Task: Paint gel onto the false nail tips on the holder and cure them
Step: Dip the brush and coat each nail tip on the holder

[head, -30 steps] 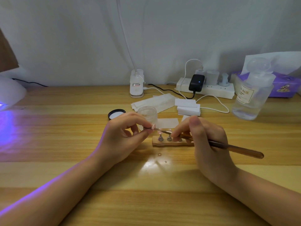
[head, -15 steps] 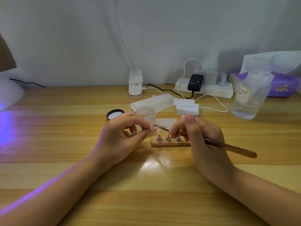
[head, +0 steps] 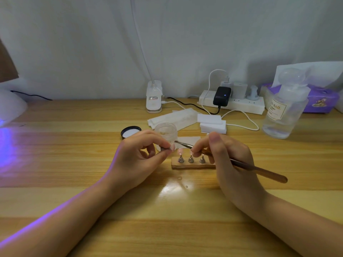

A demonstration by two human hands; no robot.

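Pink nail tip [head: 173, 146] between left hand [head: 138, 160] and brush [head: 241, 164].

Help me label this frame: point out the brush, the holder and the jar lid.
brush [head: 259, 169], head view, on its wooden handle.
holder [head: 193, 165], head view, on its wooden base.
jar lid [head: 130, 132], head view, on its white inside.

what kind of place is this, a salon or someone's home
Probably a home desk set up for nail work: a wooden nail tip holder, a bottle labelled NAIL, and a power strip against a plain wall.

Pink nail tip [head: 180, 151] — pale wooden holder [head: 191, 165] (grained yellow table [head: 74, 145]) — purple tissue box [head: 323, 102].
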